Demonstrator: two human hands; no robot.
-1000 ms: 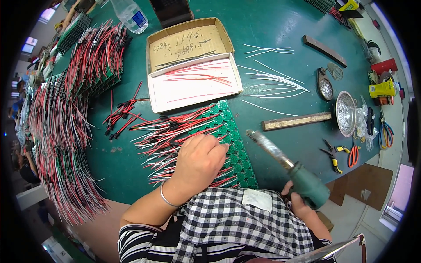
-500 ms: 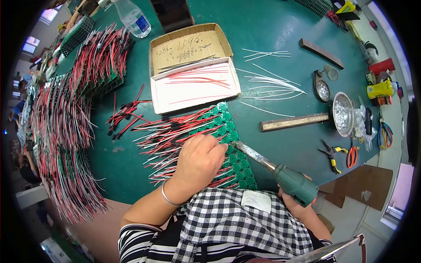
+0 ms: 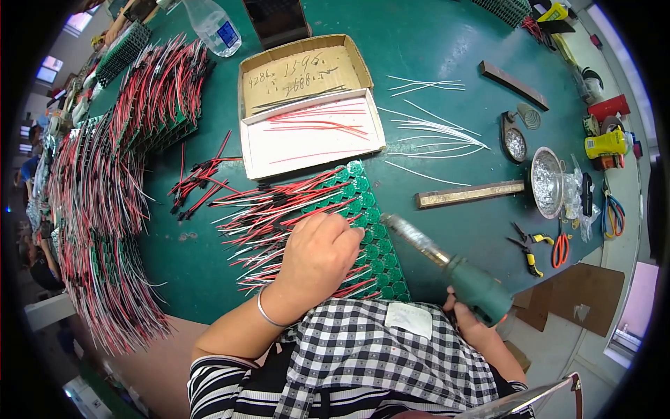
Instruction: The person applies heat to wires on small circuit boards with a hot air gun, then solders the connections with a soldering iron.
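My right hand (image 3: 466, 318) grips a green hot-air gun (image 3: 478, 286) with a long scorched metal nozzle. Its tip is just right of a panel of small round green circuit boards (image 3: 377, 248). Over the left part of that panel rests my left hand (image 3: 321, 251), fingers curled and pinched together; what they hold is hidden beneath them. Red and white wires (image 3: 272, 199), some with black sleeves, fan out leftward from the boards and pass under this hand.
Beyond the panel lies a cardboard box (image 3: 310, 136) with red wires. White wires (image 3: 436, 133) lie to its right, near a metal bar (image 3: 471, 194), a metal dish (image 3: 546, 183) and pliers (image 3: 528, 248). Wired panels (image 3: 105, 188) are piled at left. A bottle (image 3: 215, 28) stands behind.
The hot-air gun in my right hand has shifted slightly right, its nozzle tip drawing away from the round boards. My left hand stays almost still.
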